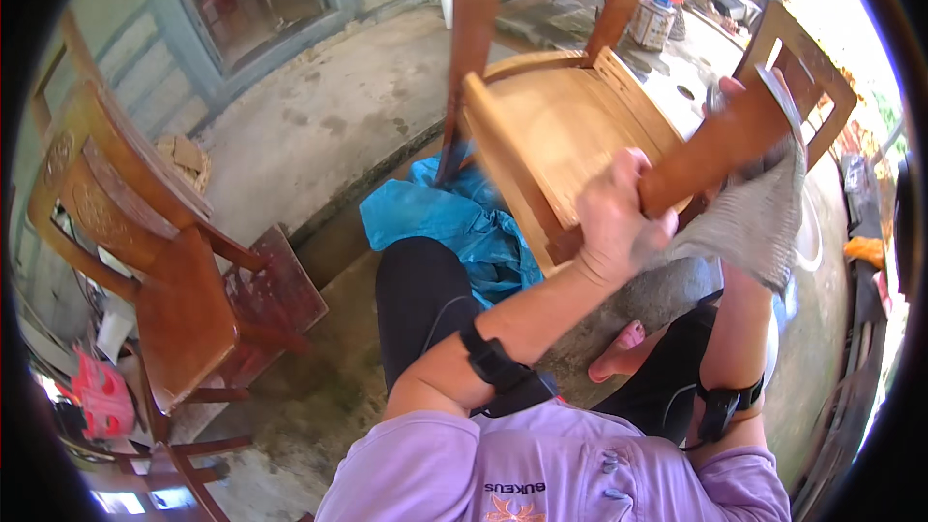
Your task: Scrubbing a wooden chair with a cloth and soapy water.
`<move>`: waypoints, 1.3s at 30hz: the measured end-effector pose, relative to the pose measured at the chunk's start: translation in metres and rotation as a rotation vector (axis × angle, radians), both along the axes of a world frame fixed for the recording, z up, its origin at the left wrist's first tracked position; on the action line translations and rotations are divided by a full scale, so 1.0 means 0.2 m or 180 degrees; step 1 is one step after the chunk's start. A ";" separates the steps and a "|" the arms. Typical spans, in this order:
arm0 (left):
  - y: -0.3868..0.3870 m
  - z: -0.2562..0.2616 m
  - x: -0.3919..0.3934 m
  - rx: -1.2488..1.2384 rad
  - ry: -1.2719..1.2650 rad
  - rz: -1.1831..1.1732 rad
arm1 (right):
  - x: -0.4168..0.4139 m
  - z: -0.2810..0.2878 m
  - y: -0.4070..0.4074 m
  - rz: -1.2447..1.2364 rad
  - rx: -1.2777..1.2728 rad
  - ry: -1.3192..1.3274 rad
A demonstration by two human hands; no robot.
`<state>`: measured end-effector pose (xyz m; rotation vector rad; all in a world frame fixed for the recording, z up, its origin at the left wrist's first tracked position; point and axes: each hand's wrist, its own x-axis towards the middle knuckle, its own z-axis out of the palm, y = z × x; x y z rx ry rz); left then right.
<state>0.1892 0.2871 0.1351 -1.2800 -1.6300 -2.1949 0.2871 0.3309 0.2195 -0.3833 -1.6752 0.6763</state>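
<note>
A wooden chair lies overturned before me, with the pale underside of its seat (580, 123) facing up. My left hand (612, 206) is closed around the lower part of its nearest leg (718, 148), by the seat frame. Close to the free end of that leg, my right hand (731, 87) grips a grey ribbed cloth (754, 225) against the wood. Fingertips show beyond the leg; cloth and leg hide the rest of that hand. The leg and hands are blurred. The chair's backrest (786, 72) appears beyond the leg at the right.
Crumpled blue plastic sheeting (449, 225) lies under the chair. At the left stands another carved wooden chair (185, 304), beside a dark red board (275, 290). A pink plastic basket (101, 395) sits at lower left. Behind are a concrete step (326, 116) and a white bucket (652, 23).
</note>
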 end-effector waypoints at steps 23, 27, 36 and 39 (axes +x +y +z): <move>-0.06 -0.40 -0.25 -0.0284 -0.1481 0.0217 | 0.83 -0.44 -0.26 0.0920 -0.1818 0.0471; -0.06 -0.21 -0.62 -0.0110 -0.0701 0.1248 | 1.01 -0.60 -0.27 -0.0138 -0.1942 0.0665; 0.20 -0.39 -0.55 -0.2112 0.0252 -0.0801 | 1.22 -0.98 -0.35 -0.1089 -0.2621 0.0766; 0.25 -0.43 -0.55 -0.2054 0.0741 -0.0885 | 1.18 -1.04 -0.38 -0.1277 -0.2874 0.1135</move>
